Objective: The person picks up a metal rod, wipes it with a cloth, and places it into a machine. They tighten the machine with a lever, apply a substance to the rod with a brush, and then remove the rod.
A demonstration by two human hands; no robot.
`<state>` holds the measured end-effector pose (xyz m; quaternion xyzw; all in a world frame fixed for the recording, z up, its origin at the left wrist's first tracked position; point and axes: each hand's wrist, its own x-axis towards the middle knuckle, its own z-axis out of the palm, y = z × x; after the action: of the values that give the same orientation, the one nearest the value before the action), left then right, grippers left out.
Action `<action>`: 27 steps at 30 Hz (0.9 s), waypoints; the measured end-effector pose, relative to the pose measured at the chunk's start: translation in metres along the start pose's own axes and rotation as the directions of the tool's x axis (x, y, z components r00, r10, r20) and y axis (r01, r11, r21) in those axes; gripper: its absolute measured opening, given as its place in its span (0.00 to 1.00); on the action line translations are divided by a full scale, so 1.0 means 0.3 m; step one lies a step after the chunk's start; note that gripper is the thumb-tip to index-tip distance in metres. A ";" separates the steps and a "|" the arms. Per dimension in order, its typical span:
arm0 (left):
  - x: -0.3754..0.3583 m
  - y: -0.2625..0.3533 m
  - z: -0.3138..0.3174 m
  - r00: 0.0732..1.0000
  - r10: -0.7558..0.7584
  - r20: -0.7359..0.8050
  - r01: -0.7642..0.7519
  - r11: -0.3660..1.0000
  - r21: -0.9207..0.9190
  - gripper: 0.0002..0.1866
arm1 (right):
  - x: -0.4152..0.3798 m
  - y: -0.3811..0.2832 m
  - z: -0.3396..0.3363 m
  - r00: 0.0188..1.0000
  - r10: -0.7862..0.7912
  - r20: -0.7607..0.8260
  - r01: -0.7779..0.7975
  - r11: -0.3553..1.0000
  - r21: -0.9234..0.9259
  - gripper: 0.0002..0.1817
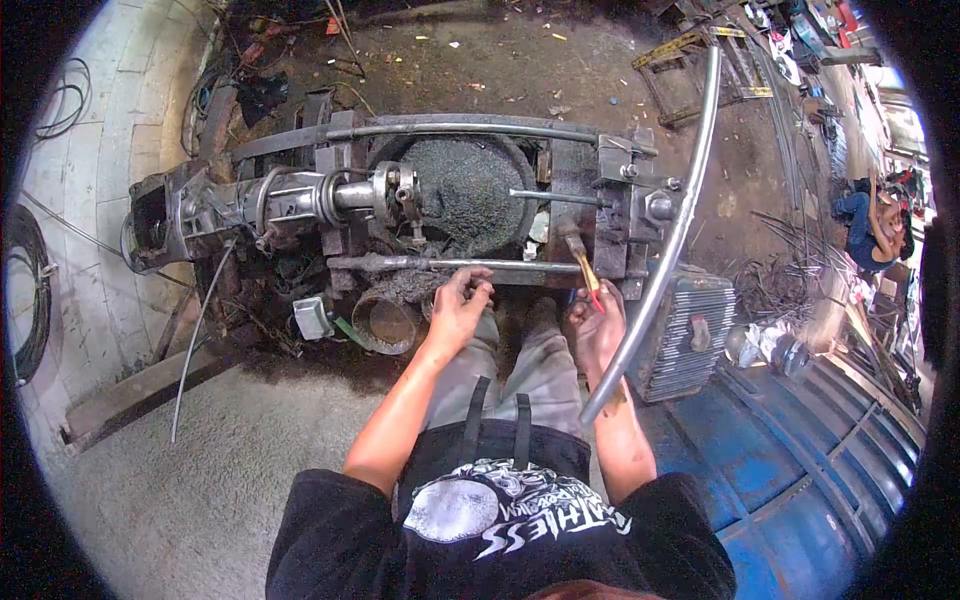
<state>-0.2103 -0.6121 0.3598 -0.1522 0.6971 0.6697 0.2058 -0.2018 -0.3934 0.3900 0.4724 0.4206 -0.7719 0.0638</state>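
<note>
My right hand (598, 328) is closed around the red and yellow handle of a paintbrush (586, 266). Its bristles point away from me, over the near right part of a greasy metal machine (620, 215). My left hand (462, 303) is loosely bent with its fingers apart and nothing visible in it, right beside the machine's near steel rod (500, 266). Past that rod, a round pan (525, 170) holds dark grey metal chips (460, 190). A shiny cylindrical head (395, 193) reaches over the pan from the left.
A long grey pipe (690, 190) crosses the view on my right, above my forearm. Near it stand a ribbed motor housing (690, 335) and a blue metal surface (770, 450). A yellow frame (700, 65) lies farther off. Another person (878, 225) is at the far right.
</note>
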 end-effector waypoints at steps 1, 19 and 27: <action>0.001 0.011 -0.002 1.000 -0.001 -0.002 0.001 1.000 0.000 0.11 | -0.001 0.014 -0.009 0.999 -0.036 0.006 0.035 0.997 0.068 0.14; 0.008 0.030 0.050 0.999 0.030 -0.033 -0.032 0.999 -0.034 0.12 | 0.022 0.085 0.032 0.874 -0.451 0.181 0.485 0.788 -0.379 0.09; 0.085 0.108 0.213 0.964 0.226 0.139 -0.244 0.961 0.133 0.14 | -0.017 0.093 -0.011 0.606 -0.677 0.418 0.743 0.291 -0.603 0.12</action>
<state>-0.2432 -0.5451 0.3744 -0.0112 0.7443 0.6437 0.1778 -0.1829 -0.4102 0.3769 0.1360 0.8513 -0.4996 -0.0847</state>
